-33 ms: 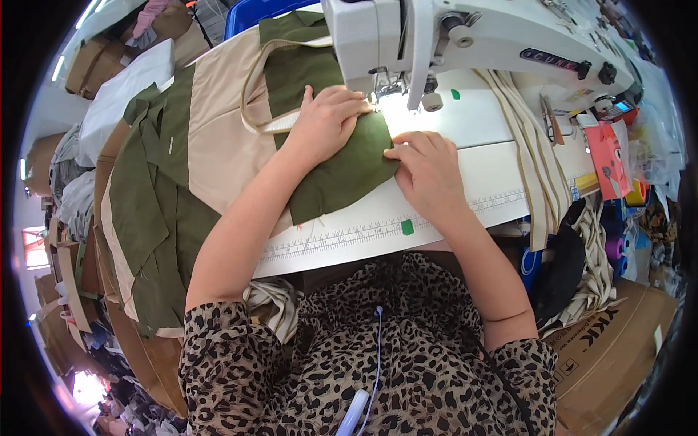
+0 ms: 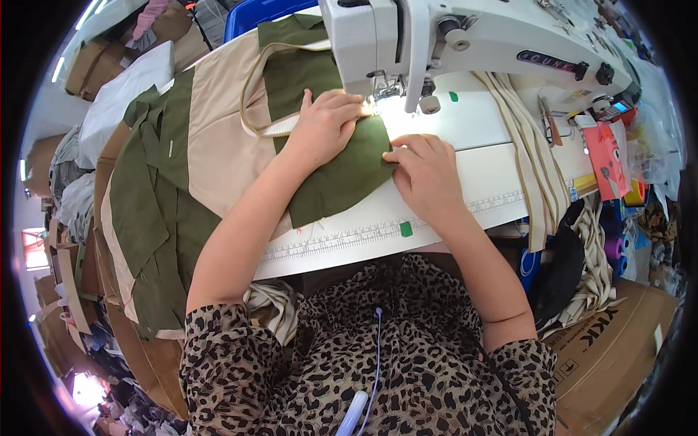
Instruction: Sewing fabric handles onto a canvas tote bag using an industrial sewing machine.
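A panel of olive-green and beige fabric [image 2: 225,138] lies over the sewing machine's white bed, its green part [image 2: 342,174] reaching under the needle area. A cream webbing strap [image 2: 249,91] loops over it and runs beneath my left hand [image 2: 326,123] towards the lit presser foot [image 2: 378,102]. Close beside the foot, that hand's fingertips press together on the strap, one outer finger sticking up; the thumb is partly hidden. My right hand [image 2: 429,171] pinches the green fabric's right edge between thumb and fingers. The stitching point is partly lost in glare.
The white sewing machine head [image 2: 502,36] overhangs the bed. Several striped straps [image 2: 531,167] drape over the bed's right side. A printed ruler strip [image 2: 465,207] follows the near edge. More green fabric [image 2: 145,225] hangs at left above cardboard; a cardboard box [image 2: 618,349] stands lower right.
The view has shifted very slightly. Both hands keep their places on the fabric and strap, with no clear movement otherwise.
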